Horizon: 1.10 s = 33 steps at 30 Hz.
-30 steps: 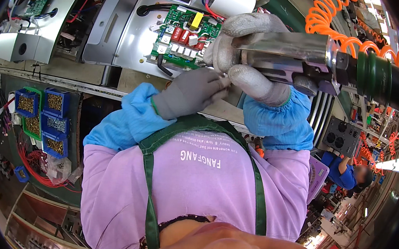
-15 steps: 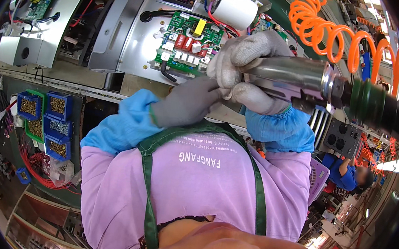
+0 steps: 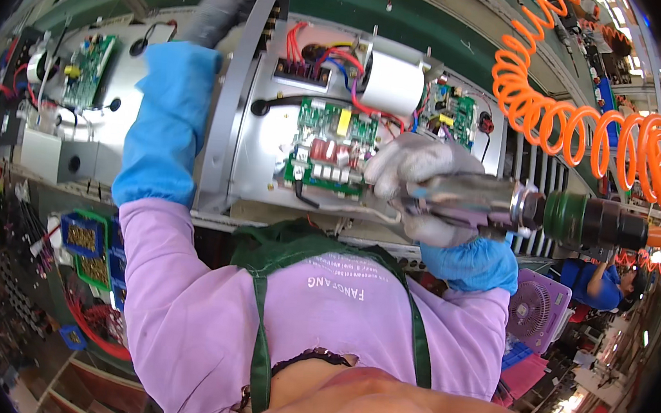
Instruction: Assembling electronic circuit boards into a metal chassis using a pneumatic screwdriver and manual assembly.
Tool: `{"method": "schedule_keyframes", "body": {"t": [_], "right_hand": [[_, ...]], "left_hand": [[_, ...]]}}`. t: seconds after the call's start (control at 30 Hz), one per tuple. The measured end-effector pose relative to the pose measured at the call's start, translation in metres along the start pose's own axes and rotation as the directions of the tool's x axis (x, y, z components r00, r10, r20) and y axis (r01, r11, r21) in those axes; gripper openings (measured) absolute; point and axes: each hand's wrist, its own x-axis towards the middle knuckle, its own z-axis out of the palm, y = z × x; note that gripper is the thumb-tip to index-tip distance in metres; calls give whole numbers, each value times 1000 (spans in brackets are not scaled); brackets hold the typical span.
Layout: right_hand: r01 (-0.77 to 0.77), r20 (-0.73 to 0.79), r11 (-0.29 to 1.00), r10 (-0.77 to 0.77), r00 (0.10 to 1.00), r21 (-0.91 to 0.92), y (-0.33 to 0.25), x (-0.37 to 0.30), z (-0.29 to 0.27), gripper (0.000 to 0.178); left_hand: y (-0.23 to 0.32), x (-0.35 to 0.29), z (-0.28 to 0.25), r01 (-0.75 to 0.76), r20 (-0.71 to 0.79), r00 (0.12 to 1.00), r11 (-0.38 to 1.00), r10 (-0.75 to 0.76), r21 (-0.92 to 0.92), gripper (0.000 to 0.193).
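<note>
My right hand [image 3: 420, 167], in a pale work glove, is wrapped round a shiny metal air tool [image 3: 476, 200] with a green-and-black end fitting pointing right. The tool is over the near right part of an open metal chassis [image 3: 272, 150]. Behind the hand lies a green circuit board [image 3: 332, 148] with red and white parts, and farther back a white cylinder [image 3: 394, 84]. My left arm stretches far forward; my left hand [image 3: 223, 12], in a grey glove, is blurred beside the top of an upright metal side panel [image 3: 238, 96]. Its fingers are partly hidden and smeared.
An orange coiled hose [image 3: 564, 140] hangs at the right. Another chassis [image 3: 109, 136] stands left of the panel. Blue bins [image 3: 82, 234] of small brass-coloured parts are at the lower left. A purple fan [image 3: 538, 307] and a co-worker [image 3: 599, 285] are on the right.
My left hand has left my right hand's side and reached far forward and left to the panel. The right hand, still holding the air tool, is lower in view. The view has shifted.
</note>
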Motion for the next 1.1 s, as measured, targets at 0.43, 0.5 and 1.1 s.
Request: {"method": "schedule_keyframes", "body": {"t": [0.43,0.5,1.1], "right_hand": [[-46,74,996,52,996,-81,-2,25,-29,36],[40,-27,999,-39,999,3,5,22,-22,36],[-366,-251,892,430,867,264,-9,14,-17,69]], "left_hand": [[-101,162,29,-83,410,895,837,-176,541,34],[-120,174,19,25,420,872,879,-252,476,35],[123,-32,70,-667,236,736,740,635,88,70]]}}
